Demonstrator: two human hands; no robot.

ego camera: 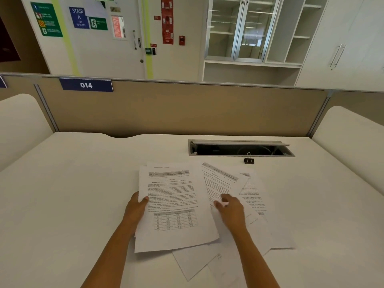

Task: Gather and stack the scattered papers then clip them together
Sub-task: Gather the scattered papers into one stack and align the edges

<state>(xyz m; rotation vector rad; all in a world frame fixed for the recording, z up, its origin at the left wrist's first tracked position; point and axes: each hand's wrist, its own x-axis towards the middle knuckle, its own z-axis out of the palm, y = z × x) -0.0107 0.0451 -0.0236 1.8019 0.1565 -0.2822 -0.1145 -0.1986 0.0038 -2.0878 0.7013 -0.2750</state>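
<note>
The papers [255,196] lie in a loose heap in the middle of the white desk [72,183], close to the person. Paper is light, thin and floppy. One sheet bends if you lift it by a corner, and sheets slide over each other very easily. So I think it is best to hold them at the side edges, thumb on top and fingers below, and then tap the edges even on the desk. The left hand [136,206] pinches the left edge of the top sheet [174,204], with the thumb on top and the fingers tucked under. More sheets may be in the same pinch, but I cannot tell. This sheet has a table printed low down. Its long side runs away from the person and its top points to the far wall, nearly straight. The right hand [230,210] lies on the tilted sheet [220,181], fingers mostly straight and a little spread, pressing and not pinching as far as I can see. That sheet is turned, so it does not line up with the top sheet. The black binder clip [248,160] stands farther back, apart from the papers, its wire handles up, just in front of the cable slot [241,148].
</note>
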